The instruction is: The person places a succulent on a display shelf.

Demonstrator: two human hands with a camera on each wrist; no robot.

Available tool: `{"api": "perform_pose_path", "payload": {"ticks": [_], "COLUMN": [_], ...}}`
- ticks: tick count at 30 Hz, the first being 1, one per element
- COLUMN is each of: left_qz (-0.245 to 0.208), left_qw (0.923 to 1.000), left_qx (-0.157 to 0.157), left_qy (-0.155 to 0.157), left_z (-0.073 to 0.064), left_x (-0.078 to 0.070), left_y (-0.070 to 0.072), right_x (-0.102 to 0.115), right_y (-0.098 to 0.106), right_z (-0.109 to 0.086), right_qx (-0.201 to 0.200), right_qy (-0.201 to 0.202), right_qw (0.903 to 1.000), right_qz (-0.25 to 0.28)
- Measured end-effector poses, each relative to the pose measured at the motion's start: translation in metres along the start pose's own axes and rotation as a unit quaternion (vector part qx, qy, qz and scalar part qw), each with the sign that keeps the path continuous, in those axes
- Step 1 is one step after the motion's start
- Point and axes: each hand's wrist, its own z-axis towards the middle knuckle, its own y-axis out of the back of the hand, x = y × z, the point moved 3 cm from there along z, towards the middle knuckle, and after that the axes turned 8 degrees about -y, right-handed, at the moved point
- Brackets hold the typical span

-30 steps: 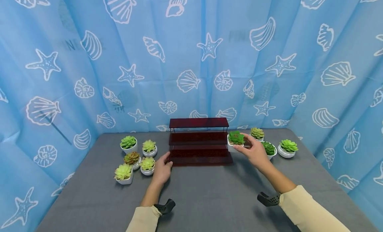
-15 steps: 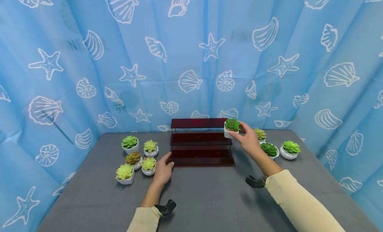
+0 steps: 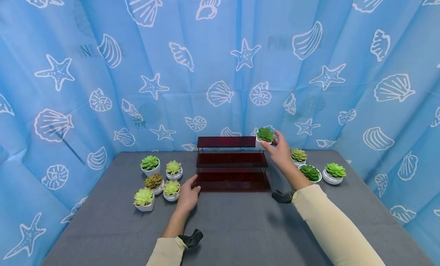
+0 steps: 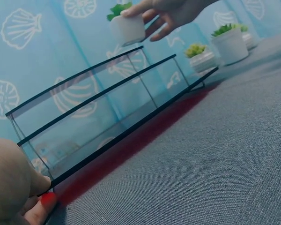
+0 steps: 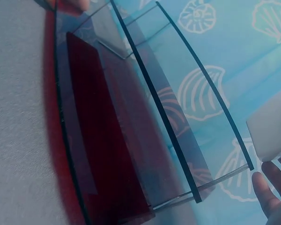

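Observation:
My right hand (image 3: 280,149) grips a small white pot with a green succulent (image 3: 265,134) by its sides. The pot is over the right end of the top tier of a dark red, see-through three-tier display stand (image 3: 232,160). In the left wrist view the held pot (image 4: 127,30) hangs above the stand's far end. In the right wrist view its white wall (image 5: 271,129) is beside the top tier's end. My left hand (image 3: 187,195) pinches the left front corner of the lowest tier, thumb and finger on either side of the edge in the left wrist view.
Several potted succulents (image 3: 144,197) stand in a group left of the stand. To its right are three more: a yellowish one (image 3: 299,155), a dark green one (image 3: 309,173) and a bright green one (image 3: 334,170). A blue shell-print curtain (image 3: 220,67) hangs behind the grey table (image 3: 233,228).
My right hand has lifted the potted succulent up and slightly left, from beside the middle tiers to over the top tier's right end. My left hand stays at the stand's corner.

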Motion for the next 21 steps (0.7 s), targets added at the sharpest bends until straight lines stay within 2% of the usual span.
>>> {"api": "perform_pose_path", "payload": {"ticks": [8,14,21], "left_qz": [-0.002,-0.015,-0.009], "left_qw": [1.0,0.9997,0.9998], "left_qx": [0.002,0.014,0.013], "left_qy": [-0.006,0.01,0.013], "left_z": [-0.002,-0.002,-0.001], "left_x": [-0.004,-0.004,-0.004], "left_y": [0.0,0.0,0.002], "right_x": [-0.001,-0.004,-0.001], "right_y": [-0.011,-0.013,-0.018], "right_z": [0.009,0.014,0.025], "right_qx": [-0.001,-0.008,0.02], "right_qy": [-0.013,-0.009,-0.019], "right_qw": [0.9996,0.9994,0.9995], "right_qz": [-0.026,-0.032,-0.015]}}
